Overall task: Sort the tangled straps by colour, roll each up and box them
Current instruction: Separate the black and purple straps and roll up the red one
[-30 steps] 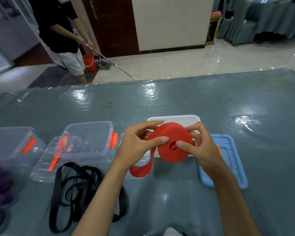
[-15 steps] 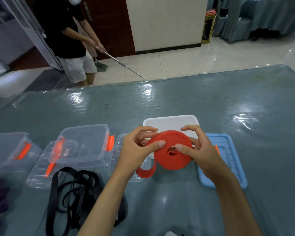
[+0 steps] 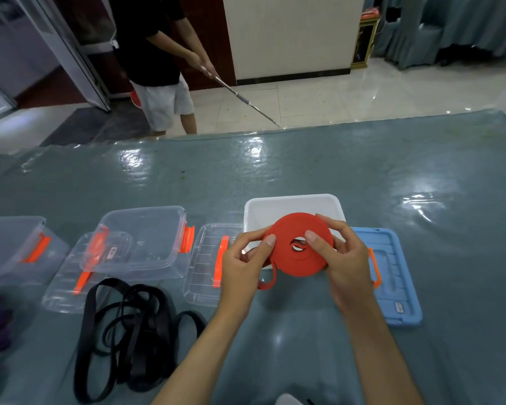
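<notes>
Red strap roll (image 3: 300,245), both hands pinching it: left hand (image 3: 244,266), right hand (image 3: 343,263), above white box (image 3: 292,207) edge; bare tabletop (image 3: 304,165) across frame's upper middle.

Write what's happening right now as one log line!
step: rolling red strap | left hand: holds roll edge | right hand: holds roll | loose tail hangs below | white box behind, open | black straps unrolled
</notes>
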